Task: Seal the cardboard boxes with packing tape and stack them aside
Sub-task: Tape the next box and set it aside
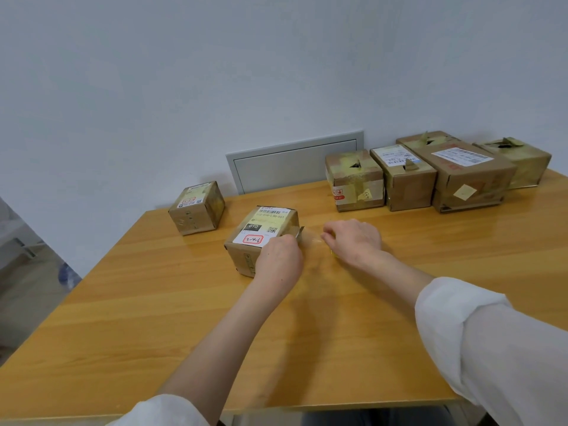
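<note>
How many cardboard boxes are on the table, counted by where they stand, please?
Nearest box: 1
Small box left of it: 1
Boxes along the wall: 4 sure
Taped top behind the largest: possibly 1 more, cannot tell
Total: 6 or 7

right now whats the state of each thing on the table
labelled box, upright, closed
tape strip, stretched between both hands
left hand, curled at the box end
right hand, gripping the strip's far end
small box, closed, set apart left
back boxes, side by side, tape peeling
</note>
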Available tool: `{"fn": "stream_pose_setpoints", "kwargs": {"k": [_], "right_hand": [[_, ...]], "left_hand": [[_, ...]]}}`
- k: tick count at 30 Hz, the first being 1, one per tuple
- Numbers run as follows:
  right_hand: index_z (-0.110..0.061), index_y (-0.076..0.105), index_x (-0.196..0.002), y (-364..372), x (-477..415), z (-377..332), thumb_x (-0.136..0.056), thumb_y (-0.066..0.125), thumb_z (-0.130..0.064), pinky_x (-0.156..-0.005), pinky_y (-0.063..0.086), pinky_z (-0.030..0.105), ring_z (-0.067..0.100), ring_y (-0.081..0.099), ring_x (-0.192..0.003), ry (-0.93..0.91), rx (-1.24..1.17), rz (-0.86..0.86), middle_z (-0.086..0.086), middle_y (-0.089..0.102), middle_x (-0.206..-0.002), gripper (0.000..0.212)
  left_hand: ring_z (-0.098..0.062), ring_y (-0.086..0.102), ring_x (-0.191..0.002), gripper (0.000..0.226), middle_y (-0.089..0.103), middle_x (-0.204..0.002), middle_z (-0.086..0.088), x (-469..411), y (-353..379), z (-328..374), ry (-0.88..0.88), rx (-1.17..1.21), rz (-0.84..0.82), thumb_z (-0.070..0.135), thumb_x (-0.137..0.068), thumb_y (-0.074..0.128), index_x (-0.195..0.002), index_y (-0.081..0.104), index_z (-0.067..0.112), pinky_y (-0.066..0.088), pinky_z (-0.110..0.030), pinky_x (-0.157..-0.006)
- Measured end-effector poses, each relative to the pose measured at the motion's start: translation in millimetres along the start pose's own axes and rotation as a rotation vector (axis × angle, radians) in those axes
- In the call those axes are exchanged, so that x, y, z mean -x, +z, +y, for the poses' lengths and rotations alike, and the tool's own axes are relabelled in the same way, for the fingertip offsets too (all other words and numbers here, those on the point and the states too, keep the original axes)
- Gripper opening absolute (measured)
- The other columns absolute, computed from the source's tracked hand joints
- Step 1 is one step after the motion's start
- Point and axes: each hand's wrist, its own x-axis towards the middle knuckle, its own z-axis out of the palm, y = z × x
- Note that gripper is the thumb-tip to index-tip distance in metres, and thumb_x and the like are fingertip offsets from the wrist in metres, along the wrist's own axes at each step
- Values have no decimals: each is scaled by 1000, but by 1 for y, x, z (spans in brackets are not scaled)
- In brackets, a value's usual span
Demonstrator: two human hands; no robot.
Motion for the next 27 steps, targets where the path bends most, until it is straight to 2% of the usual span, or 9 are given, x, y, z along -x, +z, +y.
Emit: {"fn": "stream_pose_setpoints", "kwargs": {"k": [5,8,11,15,18,22,27], "right_hand": [[-29,63,-99,0,0,0,-100,38,-43,-65,40,30,27,61,-86,-8,8,3,0,67,-94,28],[-30,63,-99,0,1,1,-100,38,-42,-66,44,31,26,61,-84,-12,7,8,-1,67,-93,28],[-30,63,-99,-1,0,1,-100,38,-42,-66,45,31,25,61,-83,-6,1,7,-1,67,-92,28],[-31,63,-99,0,1,-1,-100,38,-42,-70,48,33,26,61,-83,-8,8,5,-1,67,-91,27],[-30,63,-98,-1,0,-1,-100,38,-41,-69,47,32,26,61,-83,-12,1,13,-1,67,-91,27],[-31,62,-97,-4,-1,0,-100,39,-41,-65,41,31,27,60,-85,3,4,-4,0,66,-93,26],[-31,63,-98,-5,1,-2,-100,38,-41,-68,46,31,25,60,-84,-6,10,-8,0,67,-95,27]], "left_hand": [[-28,52,-88,23,60,-111,-17,-1,-3,2,19,-32,-54,5,-95,39,-109,57,1,37,-30,-68],[-30,53,-94,23,60,-112,-16,-5,-1,3,10,-34,-88,6,-95,40,-110,57,2,38,-31,-70],[-27,47,-86,23,60,-111,-16,-9,-2,3,-22,-42,-95,7,-94,41,-110,57,3,39,-31,-69],[-28,53,-90,25,60,-111,-15,-13,1,4,-37,-35,-120,7,-94,40,-112,57,3,41,-31,-70],[-30,57,-100,25,60,-113,-17,-14,5,4,-17,-36,-109,6,-95,40,-113,57,2,41,-30,-71],[-33,59,-102,23,61,-112,-18,-11,8,4,-1,-38,-68,4,-94,41,-112,56,0,39,-31,-69],[-34,56,-107,26,58,-114,-18,-11,12,2,-14,-47,-116,4,-94,38,-112,56,1,40,-32,-72]]}}
